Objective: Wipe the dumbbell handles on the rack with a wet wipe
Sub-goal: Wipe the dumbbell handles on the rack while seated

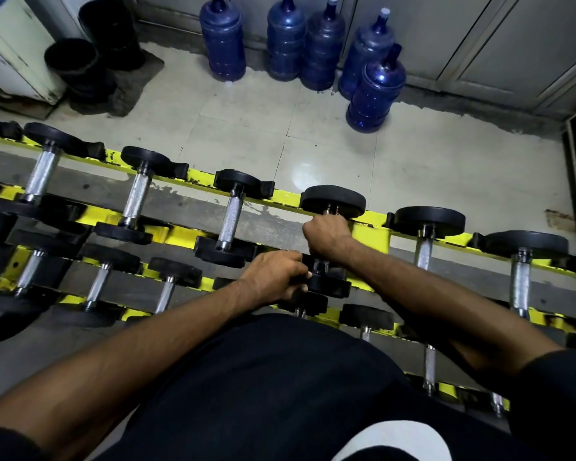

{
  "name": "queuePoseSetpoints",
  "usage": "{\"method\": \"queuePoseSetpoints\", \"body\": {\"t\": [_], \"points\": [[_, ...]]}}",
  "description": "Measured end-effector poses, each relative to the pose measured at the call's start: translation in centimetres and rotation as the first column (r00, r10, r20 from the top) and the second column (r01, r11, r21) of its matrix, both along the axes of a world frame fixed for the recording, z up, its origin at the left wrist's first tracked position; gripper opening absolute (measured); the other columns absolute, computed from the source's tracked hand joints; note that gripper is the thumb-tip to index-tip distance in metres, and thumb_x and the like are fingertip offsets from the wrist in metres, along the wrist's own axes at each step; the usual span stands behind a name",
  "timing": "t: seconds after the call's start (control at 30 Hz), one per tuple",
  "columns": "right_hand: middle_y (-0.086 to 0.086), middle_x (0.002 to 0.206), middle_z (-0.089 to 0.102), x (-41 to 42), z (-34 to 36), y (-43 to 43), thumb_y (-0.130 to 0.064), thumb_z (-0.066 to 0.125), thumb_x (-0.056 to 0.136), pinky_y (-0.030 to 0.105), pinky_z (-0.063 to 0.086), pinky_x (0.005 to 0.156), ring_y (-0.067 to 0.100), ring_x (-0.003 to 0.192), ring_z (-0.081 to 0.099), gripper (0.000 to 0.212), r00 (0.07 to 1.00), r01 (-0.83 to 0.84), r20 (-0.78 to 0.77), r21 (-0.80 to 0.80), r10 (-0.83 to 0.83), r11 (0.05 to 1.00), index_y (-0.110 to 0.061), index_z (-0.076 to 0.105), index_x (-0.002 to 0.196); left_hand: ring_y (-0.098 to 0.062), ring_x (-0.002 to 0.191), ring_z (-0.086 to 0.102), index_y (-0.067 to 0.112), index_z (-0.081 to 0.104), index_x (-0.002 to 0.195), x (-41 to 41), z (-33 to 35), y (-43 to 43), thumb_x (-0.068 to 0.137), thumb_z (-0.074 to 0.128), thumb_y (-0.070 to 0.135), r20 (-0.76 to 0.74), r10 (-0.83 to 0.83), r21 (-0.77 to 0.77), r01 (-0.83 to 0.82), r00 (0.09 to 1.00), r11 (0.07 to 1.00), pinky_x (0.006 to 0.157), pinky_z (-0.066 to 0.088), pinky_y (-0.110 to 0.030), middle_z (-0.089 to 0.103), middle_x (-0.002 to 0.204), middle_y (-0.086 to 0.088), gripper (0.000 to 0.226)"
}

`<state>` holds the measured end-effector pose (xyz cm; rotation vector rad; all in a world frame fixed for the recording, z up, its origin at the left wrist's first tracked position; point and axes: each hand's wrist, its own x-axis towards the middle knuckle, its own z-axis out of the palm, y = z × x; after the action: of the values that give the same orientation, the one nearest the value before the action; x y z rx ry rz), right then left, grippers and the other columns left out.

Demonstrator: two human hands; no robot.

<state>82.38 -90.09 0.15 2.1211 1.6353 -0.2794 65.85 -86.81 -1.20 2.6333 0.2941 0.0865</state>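
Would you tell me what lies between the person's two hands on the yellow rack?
In the head view, the near end of the shiny metal dumbbell handle shows between the left hand and right hand.

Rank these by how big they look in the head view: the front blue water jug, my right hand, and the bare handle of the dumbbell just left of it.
Largest: front blue water jug, though farthest away.
Then: right hand.
Smallest: bare handle, about as long as the hand but far thinner.
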Motion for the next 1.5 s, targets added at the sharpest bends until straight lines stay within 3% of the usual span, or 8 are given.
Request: {"method": "queuePoseSetpoints", "body": {"t": [0.33,0.53,0.63,0.77,0.97,1.13,1.33,1.5], "points": [[0.003,0.085,0.066,3.3,-2.9,-4.2,-0.006,0.073,0.075,0.035,0.046,0.056,0.028,0.078,0.056,0.012,0.958,0.217,-0.283,0.587,-0.054,0.779,-0.013,0.074,0.084,-0.018,0.075,0.061,0.018,0.075,0.088,-0.1,0.1,-0.1,0.085,0.077,0.036,0.027,0.011,-0.026,-0.01,1.0,1.0,0.062,0.033,-0.023,0.062,0.084,0.003,0.018],[0.0,0.083,0.062,2.4,-3.7,-7.7,-0.019,0.07,0.081,0.03,0.046,0.06,0.024,0.076,0.06,0.004,0.84,0.26,-0.537,0.53,0.082,0.807,-0.017,0.071,0.083,-0.022,0.074,0.063,0.018,0.074,0.084,-0.1,0.2,0.2,0.083,0.079,0.034,0.01,-0.019,-0.016,0.019,1.0,1.0,0.061,0.034,-0.022,0.063,0.083,0.001,0.018],[-0.002,0.084,0.064,3.2,-3.5,-6.2,-0.02,0.071,0.084,0.028,0.045,0.063,0.016,0.075,0.059,0.006,0.797,0.517,-0.597,0.602,-0.087,0.608,-0.018,0.073,0.089,-0.021,0.079,0.063,0.018,0.073,0.088,-0.1,0.1,0.2,0.084,0.077,0.036,0.004,-0.014,-0.023,0.014,1.0,1.0,0.064,0.036,-0.023,0.064,0.087,0.002,0.019],[-0.004,0.072,0.068,2.5,-4.7,-5.6,-0.026,0.079,0.078,0.027,0.048,0.064,0.014,0.067,0.062,0.015,0.341,0.937,-0.891,0.295,-0.3,0.188,-0.017,0.067,0.076,-0.02,0.083,0.063,0.018,0.074,0.093,0.0,0.2,0.3,0.087,0.074,0.038,0.001,-0.011,-0.035,0.011,1.0,0.999,0.066,0.037,-0.023,0.064,0.091,0.002,0.021],[0.01,0.06,0.053,2.4,-4.9,-7.0,0.01,0.061,0.082,0.022,0.039,0.043,0.014,0.042,0.046,0.026,-0.212,0.966,-0.944,-0.242,-0.252,0.093,-0.01,0.057,0.066,-0.022,0.082,0.065,0.019,0.074,0.092,0.1,0.2,0.4,0.085,0.075,0.038,-0.013,-0.008,-0.041,0.007,1.0,0.999,0.065,0.043,-0.026,0.065,0.09,0.002,0.021],[0.005,0.065,0.061,3.1,-3.9,-4.2,0.009,0.067,0.085,0.024,0.052,0.05,0.013,0.051,0.052,0.017,-0.41,0.902,-0.912,-0.406,-0.001,-0.146,-0.007,0.064,0.078,-0.02,0.083,0.065,0.019,0.076,0.094,0.0,0.3,0.3,0.083,0.078,0.037,-0.028,0.021,-0.078,-0.023,0.999,0.997,0.068,0.053,-0.032,0.066,0.09,0.003,0.021],[0.001,0.044,0.039,2.4,-3.4,-8.2,0.01,0.058,0.082,0.024,0.041,0.044,0.012,0.035,0.033,0.012,-0.463,0.831,-0.805,-0.54,-0.37,0.135,0.0,0.061,0.078,-0.019,0.086,0.064,0.019,0.076,0.099,0.1,0.2,0.4,0.084,0.077,0.038,-0.036,0.015,-0.071,-0.017,0.999,0.997,0.071,0.05,-0.03,0.066,0.094,0.003,0.024],[0.01,0.076,0.067,3.2,-3.5,-6.0,0.011,0.063,0.079,0.029,0.059,0.064,0.017,0.061,0.062,0.013,-0.508,0.861,-0.854,-0.508,-0.113,-0.033,-0.001,0.069,0.081,-0.019,0.085,0.064,0.019,0.076,0.098,0.0,0.0,0.2,0.082,0.078,0.036,-0.051,0.036,-0.085,-0.041,0.998,0.996,0.071,0.053,-0.031,0.066,0.092,0.004,0.023]]}}
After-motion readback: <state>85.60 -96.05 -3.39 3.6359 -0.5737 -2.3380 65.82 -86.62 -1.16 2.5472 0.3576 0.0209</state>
